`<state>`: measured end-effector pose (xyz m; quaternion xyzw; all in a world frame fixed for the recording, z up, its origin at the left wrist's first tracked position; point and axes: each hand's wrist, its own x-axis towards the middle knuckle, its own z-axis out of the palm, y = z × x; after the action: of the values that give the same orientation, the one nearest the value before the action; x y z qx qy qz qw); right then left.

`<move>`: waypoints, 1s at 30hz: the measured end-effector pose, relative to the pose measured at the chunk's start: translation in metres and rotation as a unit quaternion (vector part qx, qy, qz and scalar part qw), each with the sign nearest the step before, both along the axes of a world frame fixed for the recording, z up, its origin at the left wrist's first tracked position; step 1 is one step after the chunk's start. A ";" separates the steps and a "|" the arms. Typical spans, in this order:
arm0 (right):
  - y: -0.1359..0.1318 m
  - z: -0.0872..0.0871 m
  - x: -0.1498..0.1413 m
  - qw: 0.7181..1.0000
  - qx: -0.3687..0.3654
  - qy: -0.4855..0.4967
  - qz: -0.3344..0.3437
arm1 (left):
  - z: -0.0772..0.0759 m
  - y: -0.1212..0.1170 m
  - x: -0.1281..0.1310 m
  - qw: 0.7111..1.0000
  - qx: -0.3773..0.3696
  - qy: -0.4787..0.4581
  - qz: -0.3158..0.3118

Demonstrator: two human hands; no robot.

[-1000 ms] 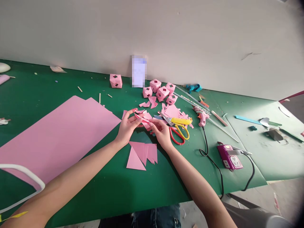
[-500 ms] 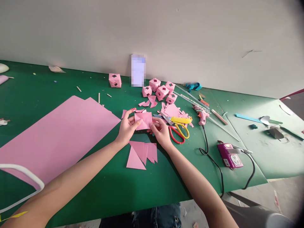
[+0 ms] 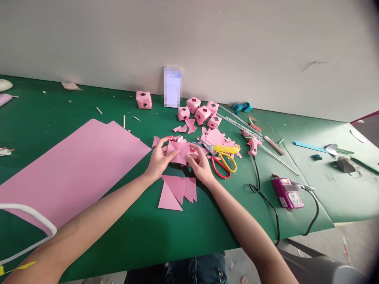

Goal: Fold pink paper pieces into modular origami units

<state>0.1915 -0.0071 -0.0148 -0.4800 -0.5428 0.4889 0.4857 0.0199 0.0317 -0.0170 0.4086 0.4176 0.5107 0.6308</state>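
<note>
I hold a small pink paper square [image 3: 178,148] up in front of me, above the green table [image 3: 118,232], with one hand on either side of it. My left hand [image 3: 158,162] pinches its left part, thumb laid flat across the face and the other fingers curled behind. My right hand [image 3: 201,163] has it by the right edge, thumb tip near the lower corner and index finger bent toward the upper one. Just below my hands lie overlapping cut pieces of pink paper [image 3: 170,197], some of them triangular, and to the left large pink sheets [image 3: 77,169]. Beyond my fingers sits a cluster of hollow pink paper polyhedra [image 3: 203,114], with one more [image 3: 144,100] standing apart to the left; their walls have diamond-shaped openings, dark within — I cannot tell whether anything is inside. Beside my right hand, red-and-yellow-handled scissors [image 3: 209,147] and a yellow cutter knife [image 3: 226,149] lie against a heap of pink scraps [image 3: 216,138]. Farther right rests a pink hot glue gun [image 3: 253,146], and nearer the table's edge a purple power socket [image 3: 281,190] — a grey plug [image 3: 293,187] seated in it.
</note>
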 end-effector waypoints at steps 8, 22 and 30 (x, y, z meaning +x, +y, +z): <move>0.007 -0.006 0.002 1.000 0.003 0.022 0.018 | 0.001 0.003 0.000 1.000 -0.020 -0.023 0.007; 0.009 0.003 0.002 0.999 0.036 -0.028 0.006 | 0.003 -0.001 0.002 0.999 0.014 -0.007 -0.050; 0.009 0.004 0.003 0.998 -0.028 0.022 -0.044 | 0.003 -0.002 0.000 0.998 0.035 0.012 -0.049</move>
<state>0.1947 0.0014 -0.0110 -0.5061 -0.4967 0.4927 0.5043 0.0200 0.0292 -0.0135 0.4565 0.3864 0.4885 0.6353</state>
